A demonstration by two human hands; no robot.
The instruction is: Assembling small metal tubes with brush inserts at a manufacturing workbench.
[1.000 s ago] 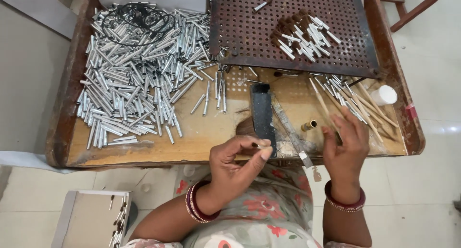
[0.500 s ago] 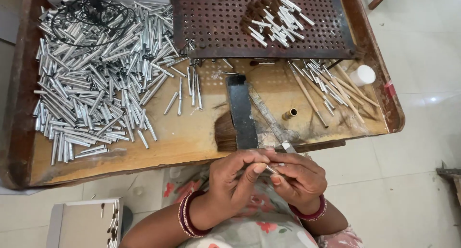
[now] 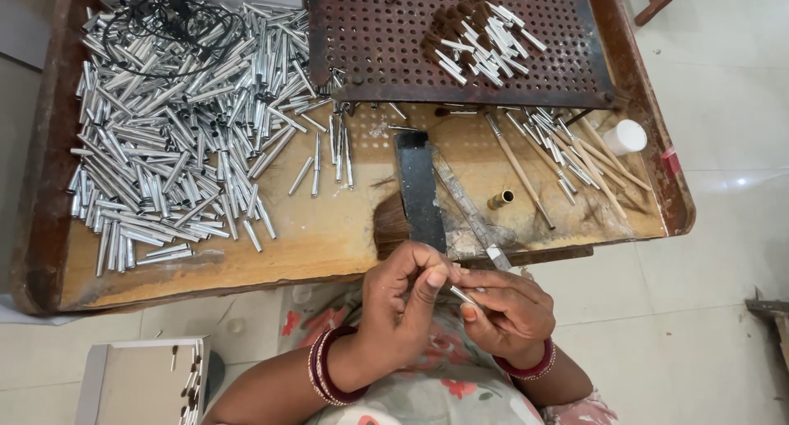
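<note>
Box (image 3: 140, 380): an open grey-white cardboard box is sitting on the floor at lower left, holding small dark-tipped pieces along its edge.
Labels, signs, screens: none are showing.

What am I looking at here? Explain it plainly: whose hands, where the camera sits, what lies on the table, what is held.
The one view comes from a camera worn on a person's head, looking down. No machine: the left hand and right hand meet above the lap, pinching a thin metal tube between them. On the wooden table lie a big heap of silver tubes, a perforated metal tray bearing finished brush tips, wooden sticks, a white cap and a dark block.
</note>
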